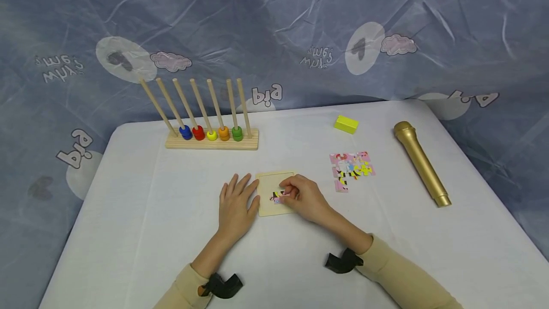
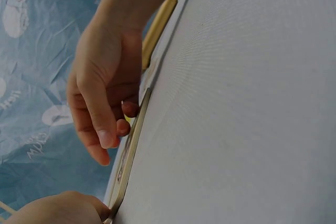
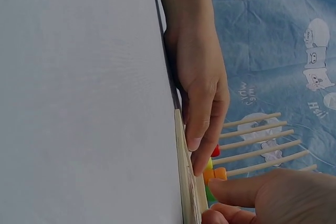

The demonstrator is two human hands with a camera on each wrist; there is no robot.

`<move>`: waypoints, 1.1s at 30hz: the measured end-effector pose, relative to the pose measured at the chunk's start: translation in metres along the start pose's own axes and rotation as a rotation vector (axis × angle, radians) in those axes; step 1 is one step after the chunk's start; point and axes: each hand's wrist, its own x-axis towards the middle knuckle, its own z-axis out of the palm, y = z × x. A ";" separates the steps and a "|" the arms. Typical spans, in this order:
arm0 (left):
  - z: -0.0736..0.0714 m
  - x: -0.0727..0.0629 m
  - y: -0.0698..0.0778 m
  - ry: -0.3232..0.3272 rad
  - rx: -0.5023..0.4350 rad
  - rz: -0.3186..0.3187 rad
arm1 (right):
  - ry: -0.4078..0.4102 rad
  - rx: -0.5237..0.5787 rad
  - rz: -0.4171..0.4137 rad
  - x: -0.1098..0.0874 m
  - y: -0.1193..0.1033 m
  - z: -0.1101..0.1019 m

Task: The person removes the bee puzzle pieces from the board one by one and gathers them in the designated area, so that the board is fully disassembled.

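My left hand [image 1: 237,206] lies with fingers spread beside a shallow wooden puzzle tray [image 1: 267,210], touching its left edge. A small patch of puzzle pieces [image 1: 276,198], pink, yellow and black, lies in the tray. Over the tray's right part is my right hand [image 1: 306,199], its fingers loosely bent beside that patch. Seen from the left wrist, the right hand [image 2: 102,87] has its thumb and index finger low over the tray [image 2: 128,166], with nothing visible between them. Part of the patch is hidden under these fingers. The right wrist view has the left hand [image 3: 197,77] at the tray's far end.
Joined puzzle pieces [image 1: 351,165] lie right of the tray. Behind them sits a yellow-green block [image 1: 346,124], and a gold microphone [image 1: 422,163] lies farther right. At the back left stands a wooden peg rack [image 1: 212,144] with coloured beads. A patterned blue-grey cloth [image 1: 274,37] hangs behind the white table.
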 end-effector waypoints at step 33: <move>0.000 0.000 0.000 -0.001 -0.006 -0.008 | -0.033 -0.219 -0.033 -0.003 -0.002 0.007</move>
